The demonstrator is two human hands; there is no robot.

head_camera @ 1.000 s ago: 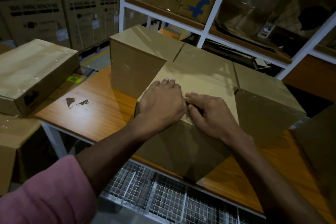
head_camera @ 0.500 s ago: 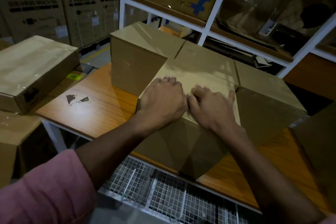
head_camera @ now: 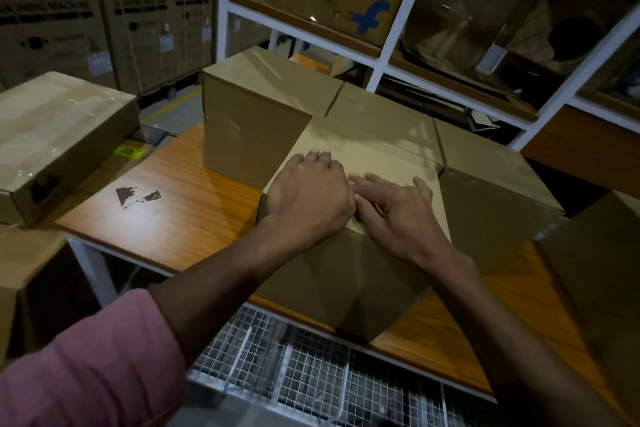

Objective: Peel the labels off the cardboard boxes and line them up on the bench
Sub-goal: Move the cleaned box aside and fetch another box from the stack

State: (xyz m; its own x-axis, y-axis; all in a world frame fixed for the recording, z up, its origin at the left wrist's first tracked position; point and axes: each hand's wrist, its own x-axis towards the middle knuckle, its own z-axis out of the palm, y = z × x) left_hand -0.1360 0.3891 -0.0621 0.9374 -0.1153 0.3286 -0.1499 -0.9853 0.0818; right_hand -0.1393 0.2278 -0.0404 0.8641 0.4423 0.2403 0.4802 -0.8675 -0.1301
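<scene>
Step in hand, label search: your left hand (head_camera: 308,198) rests flat and your right hand (head_camera: 398,208) lies loose-fingered atop the front cardboard box (head_camera: 346,274) at the bench (head_camera: 166,215) edge; no label visible, so next find an edge to lift.

Near box (head_camera: 349,253): plain brown cardboard, closed, upright on wooden bench (head_camera: 162,204), front corner past bench's front edge.
Top face of near box: pale, no label discernible; partly covered.
Left rear box (head_camera: 252,121): same brown cardboard, taller, closed; behind near box on its left, touching it.
Middle rear box (head_camera: 381,118): directly behind near box, top flush with neighbours.
Right rear box (head_camera: 491,191): behind near box on its right, side against it, shiny tape across top.
</scene>
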